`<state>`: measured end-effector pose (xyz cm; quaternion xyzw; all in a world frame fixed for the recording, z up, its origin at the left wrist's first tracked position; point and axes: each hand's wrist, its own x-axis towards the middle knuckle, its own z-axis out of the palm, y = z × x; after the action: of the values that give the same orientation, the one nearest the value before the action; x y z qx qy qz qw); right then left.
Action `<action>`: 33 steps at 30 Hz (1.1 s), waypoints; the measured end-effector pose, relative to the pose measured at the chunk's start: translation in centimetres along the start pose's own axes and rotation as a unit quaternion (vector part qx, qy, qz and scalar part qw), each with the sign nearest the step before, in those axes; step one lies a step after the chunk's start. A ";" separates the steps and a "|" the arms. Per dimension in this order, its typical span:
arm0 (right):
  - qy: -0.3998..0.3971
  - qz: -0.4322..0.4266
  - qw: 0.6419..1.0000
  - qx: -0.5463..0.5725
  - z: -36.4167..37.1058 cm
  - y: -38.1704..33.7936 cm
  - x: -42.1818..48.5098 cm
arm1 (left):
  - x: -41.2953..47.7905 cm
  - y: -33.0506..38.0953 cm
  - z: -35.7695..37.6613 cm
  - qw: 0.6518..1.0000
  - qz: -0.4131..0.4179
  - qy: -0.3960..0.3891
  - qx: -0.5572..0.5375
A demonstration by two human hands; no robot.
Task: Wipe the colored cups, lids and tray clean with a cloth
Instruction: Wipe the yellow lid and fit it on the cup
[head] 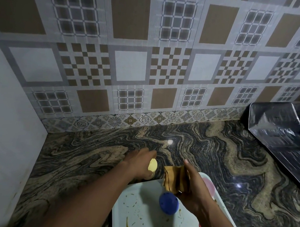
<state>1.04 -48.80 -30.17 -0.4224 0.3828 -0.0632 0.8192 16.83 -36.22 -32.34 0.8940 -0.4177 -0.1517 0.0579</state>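
Stained white tray (152,222) lies at the bottom centre of the frame on a swirled dark granite counter (215,157), its surface marked with brown smears and specks. Your left hand (138,164), just left of centre, has its fingers curled round a pale yellow piece (152,166), round in outline, held over the counter just beyond the tray's far left corner. Whether that piece is a cup or a lid cannot be told, nor whether it touches the stone. Your right hand (193,190), just right of centre and above the tray's far edge, grips a folded brown cloth (173,178), thumb raised and fingers closed into the fabric. The cloth and the yellow piece sit near each other but apart.

A blue piece (169,202) with a dimpled face shows directly below the cloth, over the tray and beside your right wrist. It is blurred, and whether it rests on the tray cannot be told. A pink piece (208,184) lies at the tray's far right, partly hidden behind your right hand.

Patterned brown and grey wall tiles (151,58) fill the upper frame, a plain white side wall (2,116) stands at left, and a black glossy appliance (280,130) occupies the right edge.
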 end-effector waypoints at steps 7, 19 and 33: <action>0.031 0.008 0.999 0.005 -0.9 -0.2 0.4 | 0.1 0.4 0.3 0.999 0.010 -0.010 0.046; 0.017 0.014 1.000 0.011 -1.2 0.1 1.0 | 0.5 0.4 0.1 0.999 -0.011 -0.009 0.030; 0.033 -0.008 0.999 -0.042 -4.4 -0.9 -1.1 | -0.1 1.8 1.2 0.999 -0.027 -0.016 -0.014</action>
<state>-2.52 -51.76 -30.39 -0.4571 0.4080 -0.0678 0.7874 15.09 -37.28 -33.09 0.9015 -0.3920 -0.1735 0.0591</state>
